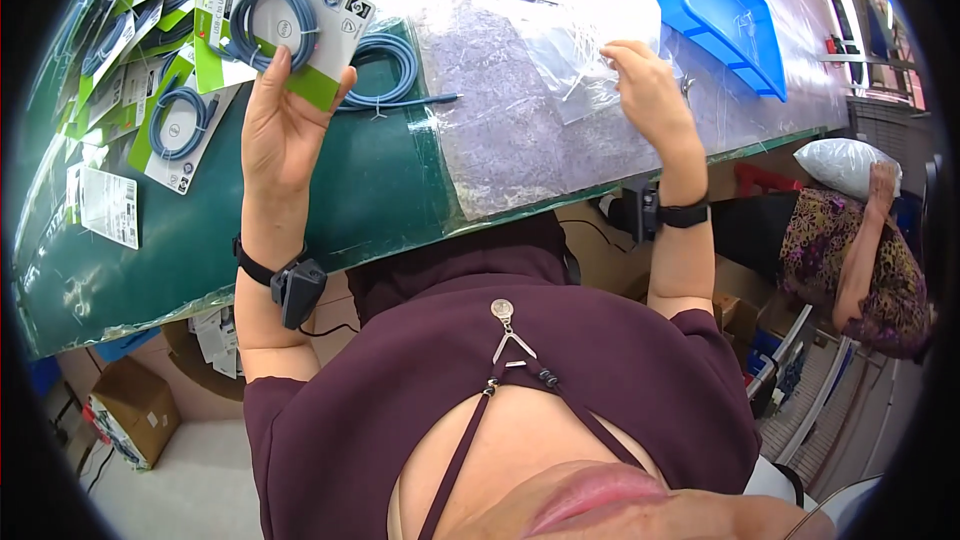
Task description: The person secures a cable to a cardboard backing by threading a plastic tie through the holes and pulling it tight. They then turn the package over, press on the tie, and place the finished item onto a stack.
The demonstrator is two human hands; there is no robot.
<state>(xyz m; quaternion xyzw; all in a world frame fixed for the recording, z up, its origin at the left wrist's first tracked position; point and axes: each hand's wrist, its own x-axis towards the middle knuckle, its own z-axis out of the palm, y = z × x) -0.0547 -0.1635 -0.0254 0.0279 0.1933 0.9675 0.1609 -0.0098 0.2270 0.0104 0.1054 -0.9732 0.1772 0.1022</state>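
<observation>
My left hand grips the lower edge of a white and green cable card, thumb in front. A coiled blue cable is fixed to the card's face. Over the right part of the table, my right hand has its thumb and forefinger brought together; whatever is between them is too small to tell. Beside these fingertips lies a clear plastic bag with thin white strips in it. Behind the held card, a loose coil of blue cable rests on the table, its plug end pointing right.
Several carded cables overlap at the left on the green table. A blue plastic tray stands at the far right. Below the table's left edge is a cardboard box. Another person sits at the right, touching a white bag.
</observation>
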